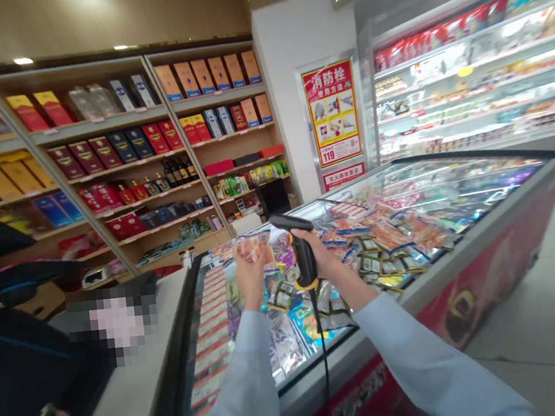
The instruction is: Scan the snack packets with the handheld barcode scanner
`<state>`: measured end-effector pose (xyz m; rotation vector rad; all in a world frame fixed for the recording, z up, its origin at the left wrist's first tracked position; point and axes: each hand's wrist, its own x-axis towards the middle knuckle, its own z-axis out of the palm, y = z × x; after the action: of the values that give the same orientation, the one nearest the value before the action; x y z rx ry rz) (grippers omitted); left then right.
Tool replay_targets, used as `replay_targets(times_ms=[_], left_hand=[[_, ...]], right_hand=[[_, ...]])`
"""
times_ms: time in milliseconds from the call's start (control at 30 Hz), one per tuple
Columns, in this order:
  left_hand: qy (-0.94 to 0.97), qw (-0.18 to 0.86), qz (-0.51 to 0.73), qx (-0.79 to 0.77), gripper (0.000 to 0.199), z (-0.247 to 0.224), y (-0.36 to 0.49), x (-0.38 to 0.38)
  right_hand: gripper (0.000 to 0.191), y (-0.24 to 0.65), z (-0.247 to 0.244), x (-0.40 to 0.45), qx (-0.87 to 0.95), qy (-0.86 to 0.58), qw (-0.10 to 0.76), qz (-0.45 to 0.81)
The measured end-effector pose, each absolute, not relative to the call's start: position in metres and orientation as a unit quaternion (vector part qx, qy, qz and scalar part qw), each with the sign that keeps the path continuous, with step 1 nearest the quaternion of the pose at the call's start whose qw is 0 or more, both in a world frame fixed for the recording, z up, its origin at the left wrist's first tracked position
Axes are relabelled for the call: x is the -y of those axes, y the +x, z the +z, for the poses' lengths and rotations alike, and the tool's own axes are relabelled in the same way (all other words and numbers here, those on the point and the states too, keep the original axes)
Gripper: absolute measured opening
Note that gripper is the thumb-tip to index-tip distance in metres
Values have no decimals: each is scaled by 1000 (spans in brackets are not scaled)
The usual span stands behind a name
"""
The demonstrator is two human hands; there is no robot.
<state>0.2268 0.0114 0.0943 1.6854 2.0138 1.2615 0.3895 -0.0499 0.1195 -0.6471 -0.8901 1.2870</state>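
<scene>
My right hand (322, 253) is wrapped round a black and yellow barcode scanner (304, 258), held upright with its cable hanging down in front of me. To its left, my left hand (251, 277) grips a small snack packet (252, 248) with reddish contents, its upper part showing above the fingers. The scanner's head sits a little to the right of the packet, apart from it. Beneath both hands is a chest display case (487, 240) filled with many packaged snacks, among them dark packets (381, 260) and a blue packet (311, 326).
A person in dark clothing (21, 350) is at the left beside a pale counter (141, 378). Behind stand shelves (130, 163) of boxes and bottles, a red and yellow sign (332, 114), and a lit refrigerated cabinet (471, 78). Tiled floor (552, 312) lies at the right.
</scene>
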Motion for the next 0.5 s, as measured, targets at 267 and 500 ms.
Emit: replay_targets(times_ms=[267,500], left_hand=[[690,190,406,-568,59,142,393,-28],[787,176,317,-498,61,116,489,-40]], right_hand=[[29,548,133,67,303,-321,781,442],[26,646,90,75,165,-349,838,387]])
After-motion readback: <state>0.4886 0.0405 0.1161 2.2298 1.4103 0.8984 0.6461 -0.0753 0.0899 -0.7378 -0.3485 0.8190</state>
